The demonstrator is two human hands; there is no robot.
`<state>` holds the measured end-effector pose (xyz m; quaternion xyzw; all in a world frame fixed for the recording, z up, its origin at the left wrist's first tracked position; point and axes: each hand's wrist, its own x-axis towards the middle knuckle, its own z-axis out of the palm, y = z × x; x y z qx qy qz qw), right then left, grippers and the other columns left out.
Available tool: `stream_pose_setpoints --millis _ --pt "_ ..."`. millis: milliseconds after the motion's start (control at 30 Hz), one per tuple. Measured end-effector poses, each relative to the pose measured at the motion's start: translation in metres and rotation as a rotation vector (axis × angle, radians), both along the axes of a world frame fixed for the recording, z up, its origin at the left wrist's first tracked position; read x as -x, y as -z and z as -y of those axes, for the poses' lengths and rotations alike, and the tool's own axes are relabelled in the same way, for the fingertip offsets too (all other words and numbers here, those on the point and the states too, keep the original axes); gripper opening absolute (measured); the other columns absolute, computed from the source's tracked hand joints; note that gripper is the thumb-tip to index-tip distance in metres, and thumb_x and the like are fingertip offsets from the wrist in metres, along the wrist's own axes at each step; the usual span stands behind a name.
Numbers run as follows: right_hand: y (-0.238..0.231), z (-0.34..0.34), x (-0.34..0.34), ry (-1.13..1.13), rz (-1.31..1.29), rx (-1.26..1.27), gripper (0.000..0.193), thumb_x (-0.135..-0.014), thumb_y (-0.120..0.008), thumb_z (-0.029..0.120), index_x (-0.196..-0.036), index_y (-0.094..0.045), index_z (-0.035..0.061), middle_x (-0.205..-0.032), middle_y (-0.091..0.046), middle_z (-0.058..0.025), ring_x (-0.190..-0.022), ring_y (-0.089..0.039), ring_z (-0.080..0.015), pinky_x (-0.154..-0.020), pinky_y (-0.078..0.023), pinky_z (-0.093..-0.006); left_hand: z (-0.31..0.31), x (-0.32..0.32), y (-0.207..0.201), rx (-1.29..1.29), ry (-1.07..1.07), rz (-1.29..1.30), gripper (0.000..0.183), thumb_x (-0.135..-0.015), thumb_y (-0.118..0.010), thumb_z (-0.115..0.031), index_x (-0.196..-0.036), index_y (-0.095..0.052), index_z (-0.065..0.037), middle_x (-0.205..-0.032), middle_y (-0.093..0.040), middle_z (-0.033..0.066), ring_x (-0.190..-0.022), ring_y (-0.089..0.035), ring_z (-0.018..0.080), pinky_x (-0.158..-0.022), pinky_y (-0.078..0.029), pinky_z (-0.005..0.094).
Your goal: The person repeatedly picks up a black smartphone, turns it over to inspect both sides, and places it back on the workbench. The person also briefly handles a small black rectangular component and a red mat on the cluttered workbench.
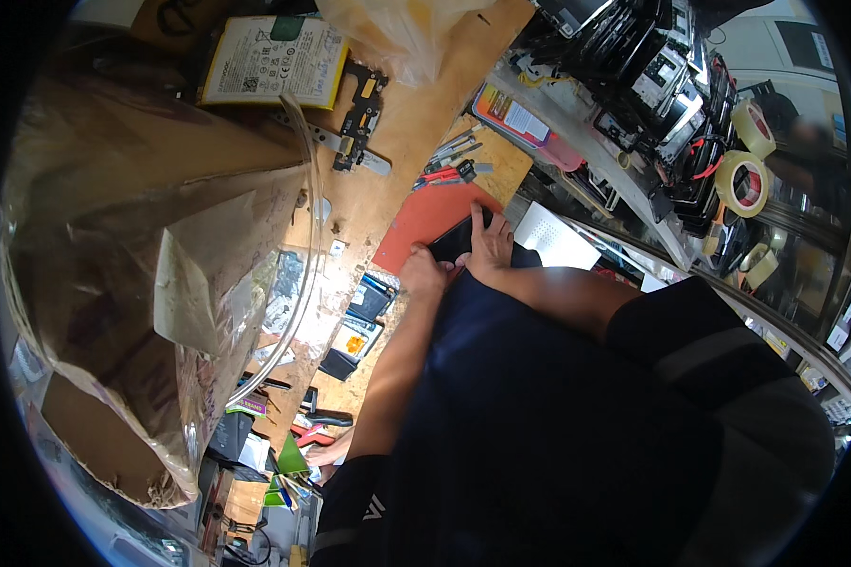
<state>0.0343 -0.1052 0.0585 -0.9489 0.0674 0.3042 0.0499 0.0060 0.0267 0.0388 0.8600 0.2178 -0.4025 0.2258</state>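
The dark flat device [452, 243] is over the red mat's [408, 225] near side, close to your body. Your left hand [424, 270] and right hand [490, 249] clamp fingers on its opposite ends. Beyond lie hand tools [452, 172]; farther left, a yellow-edged battery [272, 64].

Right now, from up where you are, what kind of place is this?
Probably a phone repair shop: there's a flat, yellow-edged battery, a small dark circuit board beside it, and what seems to be a black phone being held.
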Motion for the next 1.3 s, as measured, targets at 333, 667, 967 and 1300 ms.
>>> stream_pose_setpoints --millis 333,667,967,1300 --pt "0.018 0.009 0.012 -0.002 0.117 -0.024 0.113 -0.06 -0.095 0.033 -0.151 -0.028 0.0238 -0.135 -0.04 -0.0247 -0.124 -0.043 -0.043 -0.101 -0.039 -0.0518 0.006 0.0 0.0 -0.058 0.005 0.005 0.076 -0.072 -0.087 -0.044 -0.118 -0.049 0.003 -0.102 -0.073 0.0216 -0.097 -0.073 0.0342 -0.08 -0.058 0.0426" --pt "0.006 0.011 0.008 -0.002 0.097 -0.077 0.115 -0.058 -0.095 0.036 -0.15 -0.028 0.0214 -0.131 -0.041 -0.0228 -0.121 -0.045 -0.0398 -0.101 -0.039 -0.0486 0.005 0.003 -0.003 -0.091 0.062 -0.01 0.081 -0.074 -0.084 -0.05 -0.121 -0.042 0.0 -0.103 -0.074 0.0207 -0.097 -0.073 0.0329 -0.08 -0.059 0.0426" --pt "0.009 0.008 0.005 0.002 0.032 -0.029 0.116 -0.06 -0.094 0.034 -0.152 -0.025 0.0224 -0.132 -0.039 -0.0236 -0.124 -0.042 -0.0417 -0.103 -0.039 -0.0501 0.019 0.02 0.012 -0.109 -0.039 0.057 0.09 -0.069 -0.085 -0.057 -0.12 -0.038 0.0 -0.092 -0.073 0.0192 -0.085 -0.073 0.0369 -0.073 -0.058 0.0475" --pt "0.017 0.011 0.01 -0.048 0.038 -0.041 0.11 -0.063 -0.092 0.031 -0.151 -0.027 0.0209 -0.132 -0.038 -0.0255 -0.125 -0.041 -0.0443 -0.106 -0.037 -0.0528 0.031 0.028 0.016 -0.152 -0.122 0.125 0.078 -0.073 -0.085 -0.052 -0.113 -0.04 -0.002 -0.09 -0.073 0.0162 -0.083 -0.073 0.036 -0.075 -0.058 0.0462"
